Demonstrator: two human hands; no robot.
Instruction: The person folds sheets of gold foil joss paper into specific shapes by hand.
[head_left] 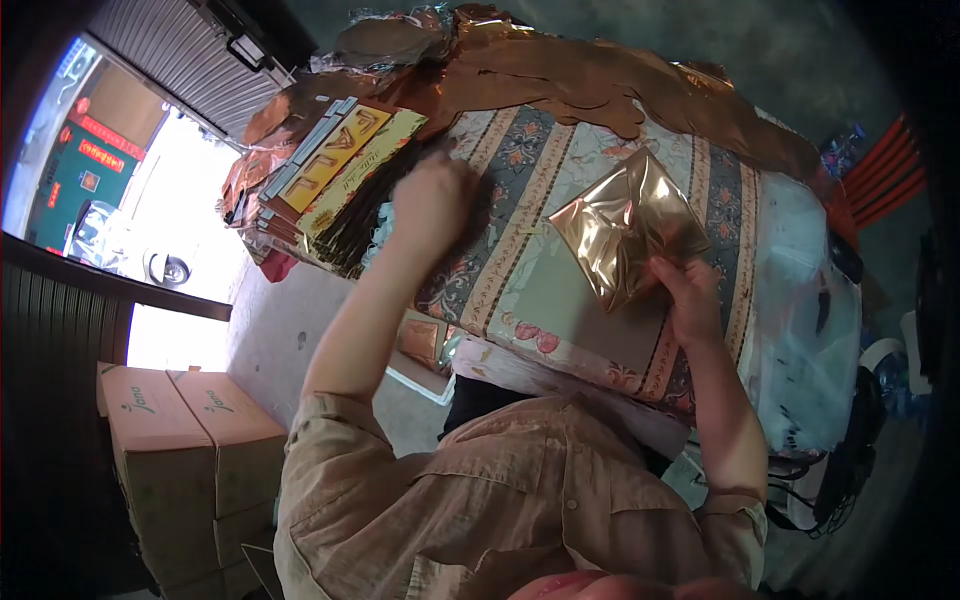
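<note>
Okay, looks like a handling step: right hand (pixel 692 300) pinching a shiny gold square foil packet (pixel 628 228) over the floral-covered desk (pixel 515 190), left hand (pixel 435 203) curled beside a yellow printed paper stack (pixel 345 182), can't tell its grip, so next probably needs gentleness.

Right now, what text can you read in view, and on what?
"FALL": yellow-orange card near the left hand.
"Jana", as best I can read it: two cartons.
Too blurred: script on the pale yellow strip beside "FALL".
Too small: marks on the red banners outside.
</note>
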